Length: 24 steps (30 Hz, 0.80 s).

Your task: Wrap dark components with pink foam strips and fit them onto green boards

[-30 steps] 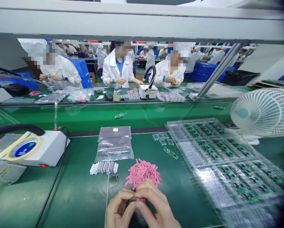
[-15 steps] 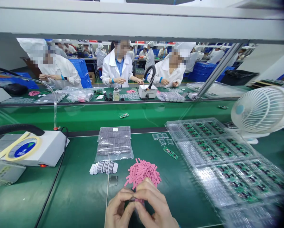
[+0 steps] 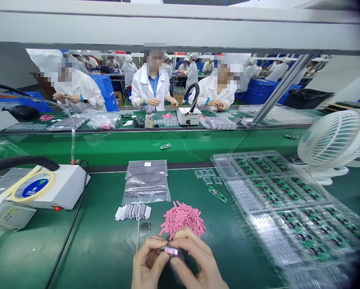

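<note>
The person's two bare hands come in from the bottom edge of the view, low over a green workbench mat [image 3: 86, 241]. The left hand [image 3: 148, 257] and right hand [image 3: 199, 257] face each other, their fingers curled and closed, pinching a small rectangular part [image 3: 171, 251] between them. It has a dark body and a pink face, and it is held in the air just above the mat.

Right above the fingers, almost at their tips, lies a loose heap of pink strips [image 3: 182, 220]. To its left, a small clear square piece [image 3: 145, 228] sits just beside a row of white strips [image 3: 133, 212], and a clear bag of dark strips [image 3: 146, 184] lies farther up.

Open green mat stretches left of the hands as far as a black cable [image 3: 71, 216], which curves past a white machine [image 3: 57, 186]. To the right there is a narrower strip of mat, ending at the edge of a large clear tray of green circuit boards [image 3: 288, 204]. A single loose circuit board [image 3: 218, 194] rests just off that tray – a white desk fan [image 3: 334, 138] stands beyond it.
</note>
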Motion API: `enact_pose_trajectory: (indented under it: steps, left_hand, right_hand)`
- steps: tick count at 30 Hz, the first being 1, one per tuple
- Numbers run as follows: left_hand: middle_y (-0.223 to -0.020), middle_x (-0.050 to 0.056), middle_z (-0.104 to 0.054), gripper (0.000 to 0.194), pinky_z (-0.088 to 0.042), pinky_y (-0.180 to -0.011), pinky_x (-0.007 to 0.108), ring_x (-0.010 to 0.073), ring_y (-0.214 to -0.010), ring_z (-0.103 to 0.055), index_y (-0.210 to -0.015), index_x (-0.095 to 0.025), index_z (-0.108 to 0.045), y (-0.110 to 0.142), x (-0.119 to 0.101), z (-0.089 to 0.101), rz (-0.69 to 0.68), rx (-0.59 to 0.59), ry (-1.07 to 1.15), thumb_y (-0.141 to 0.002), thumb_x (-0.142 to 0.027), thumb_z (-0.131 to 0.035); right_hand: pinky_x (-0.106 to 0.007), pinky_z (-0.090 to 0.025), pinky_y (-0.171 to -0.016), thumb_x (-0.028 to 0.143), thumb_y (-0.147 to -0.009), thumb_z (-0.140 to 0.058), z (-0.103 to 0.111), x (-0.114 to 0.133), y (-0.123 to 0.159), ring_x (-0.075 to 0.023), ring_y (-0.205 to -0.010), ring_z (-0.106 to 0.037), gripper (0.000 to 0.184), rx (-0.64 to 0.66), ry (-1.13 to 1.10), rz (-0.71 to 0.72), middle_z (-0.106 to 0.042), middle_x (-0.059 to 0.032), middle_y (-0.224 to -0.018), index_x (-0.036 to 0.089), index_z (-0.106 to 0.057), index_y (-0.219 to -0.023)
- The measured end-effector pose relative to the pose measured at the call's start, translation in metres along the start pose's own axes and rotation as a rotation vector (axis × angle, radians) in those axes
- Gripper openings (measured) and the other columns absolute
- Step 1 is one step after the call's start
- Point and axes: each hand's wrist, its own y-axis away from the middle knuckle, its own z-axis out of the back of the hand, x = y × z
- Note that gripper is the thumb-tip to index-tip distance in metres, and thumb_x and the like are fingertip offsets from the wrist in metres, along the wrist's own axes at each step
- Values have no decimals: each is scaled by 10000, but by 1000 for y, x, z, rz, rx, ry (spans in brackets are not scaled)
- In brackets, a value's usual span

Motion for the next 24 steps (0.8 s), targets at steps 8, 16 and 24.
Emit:
enact_pose_trajectory:
  steps: [8,16,24]
  left_hand:
    - [-768,32,-621,240,-449,-724,206,127,-763,-571,-743,-154,-671,0,1,0,83,66,23,-722,-361,-788]
    - [-715,24,-632,354,-435,-659,208,103,-664,-579,-758,-143,-559,-22,-7,1,481,397,339,-694,-370,-824]
    - [-1003,104,-676,436,-533,-894,293,168,-923,-676,-1262,-162,-534,-66,-30,-20,629,367,504,-849,-188,-671]
  right_hand:
    - [-167,-431,-792,131,-928,-526,5,-4,1,-66,-878,-541,80,-15,35,22,-570,-36,-885,150,-604,-933]
    - [-154,-429,-739,233,-939,-522,23,-10,-13,-60,-815,-549,189,54,-78,-173,-583,-31,-840,121,-627,-829]
    - [-462,-377,-1005,288,-926,-436,106,-106,-33,-267,-1106,-479,365,-285,626,-382,-548,-180,-1167,65,-632,-1138]
